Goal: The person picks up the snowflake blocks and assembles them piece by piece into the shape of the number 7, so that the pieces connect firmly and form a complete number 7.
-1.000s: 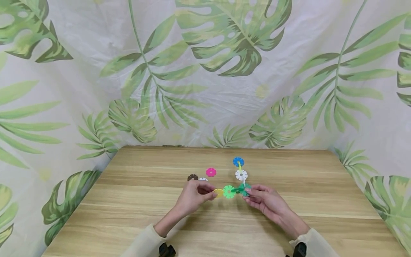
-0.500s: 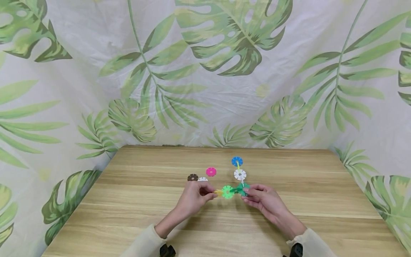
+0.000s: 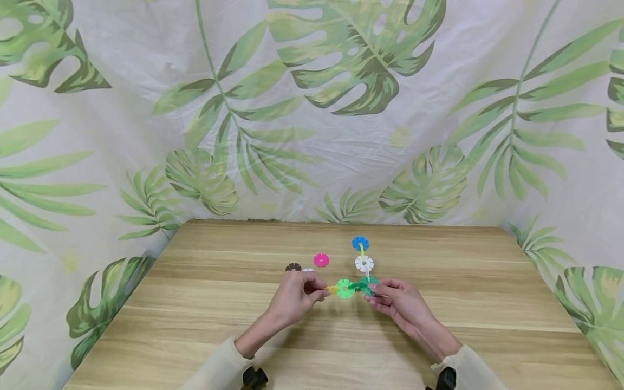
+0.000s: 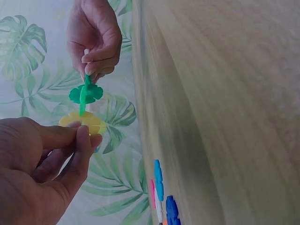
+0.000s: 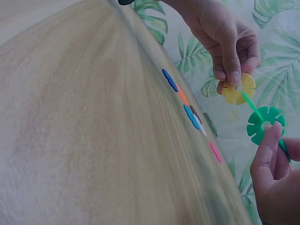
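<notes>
A chain of notched snowflake discs hangs between the two hands above the table. My left hand (image 3: pixel 294 300) pinches the yellow snowflake disc (image 5: pixel 239 91) at one end between thumb and fingers. Slotted into it is a light green disc (image 3: pixel 345 289), which shows edge-on in both wrist views. My right hand (image 3: pixel 402 309) grips the chain at the dark green discs (image 5: pixel 266 117), partly covering them. From there the chain runs away from me through a white disc (image 3: pixel 364 264) and a thin yellow piece seen edge-on to a blue disc (image 3: pixel 361 244).
Loose discs lie on the wooden table (image 3: pixel 219 325) beyond the left hand: pink (image 3: pixel 321 260), brown (image 3: pixel 293 267) and a half-hidden white one (image 3: pixel 308 270). Dark blue (image 5: pixel 169 80), orange (image 5: pixel 183 96) and light blue (image 5: pixel 191 117) discs show in the right wrist view. Leaf-print cloth (image 3: pixel 341 162) hangs behind.
My right hand and the chain have shifted slightly left, toward the left hand. The yellow disc shows narrower in the head view. The left hand keeps its pinch and has barely moved.
</notes>
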Motion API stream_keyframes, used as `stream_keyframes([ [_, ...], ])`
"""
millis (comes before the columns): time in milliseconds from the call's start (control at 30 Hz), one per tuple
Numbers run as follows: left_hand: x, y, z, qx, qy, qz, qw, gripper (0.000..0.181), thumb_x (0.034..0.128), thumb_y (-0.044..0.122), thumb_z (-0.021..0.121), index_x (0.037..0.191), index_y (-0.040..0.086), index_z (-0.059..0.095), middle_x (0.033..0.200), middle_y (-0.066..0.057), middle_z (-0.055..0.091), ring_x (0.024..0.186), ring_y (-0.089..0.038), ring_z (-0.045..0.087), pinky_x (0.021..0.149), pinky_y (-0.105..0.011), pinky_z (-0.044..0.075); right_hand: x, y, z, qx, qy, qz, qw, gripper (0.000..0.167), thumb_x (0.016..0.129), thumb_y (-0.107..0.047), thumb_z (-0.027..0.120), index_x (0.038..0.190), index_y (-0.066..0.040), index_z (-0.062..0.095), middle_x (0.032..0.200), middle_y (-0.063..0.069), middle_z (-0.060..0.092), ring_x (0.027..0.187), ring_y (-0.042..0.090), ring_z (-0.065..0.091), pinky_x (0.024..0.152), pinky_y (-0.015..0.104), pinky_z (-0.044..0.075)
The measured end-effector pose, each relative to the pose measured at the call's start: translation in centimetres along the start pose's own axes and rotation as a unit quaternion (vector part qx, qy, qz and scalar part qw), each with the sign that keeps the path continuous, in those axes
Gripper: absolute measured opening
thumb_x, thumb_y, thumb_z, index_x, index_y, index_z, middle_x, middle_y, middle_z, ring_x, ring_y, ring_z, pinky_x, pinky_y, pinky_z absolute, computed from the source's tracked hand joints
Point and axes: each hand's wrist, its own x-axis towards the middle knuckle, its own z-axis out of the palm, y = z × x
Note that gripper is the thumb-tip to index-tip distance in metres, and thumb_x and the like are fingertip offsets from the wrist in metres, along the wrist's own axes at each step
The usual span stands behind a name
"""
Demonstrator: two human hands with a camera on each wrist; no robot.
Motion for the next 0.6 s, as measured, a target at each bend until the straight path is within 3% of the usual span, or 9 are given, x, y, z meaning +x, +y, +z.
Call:
stream_keyframes([
  [600,-0.31,0.13,0.45,-0.017,0.006,0.023,0.9996,0.011,0.088,-0.004,0.08,0.082,0.005,0.077,0.077,-0.007,0.077,0.066,-0.015,0.074,0.06,-0.017,0.06,0.1,0.19,-0.31,0.008,-0.045,0.005,0.9989,0.01,0.101,-0.002,0.066,0.094,-0.009,0.064,0.092,0.003,0.074,0.083,0.013,0.076,0.082,0.024,0.064],
])
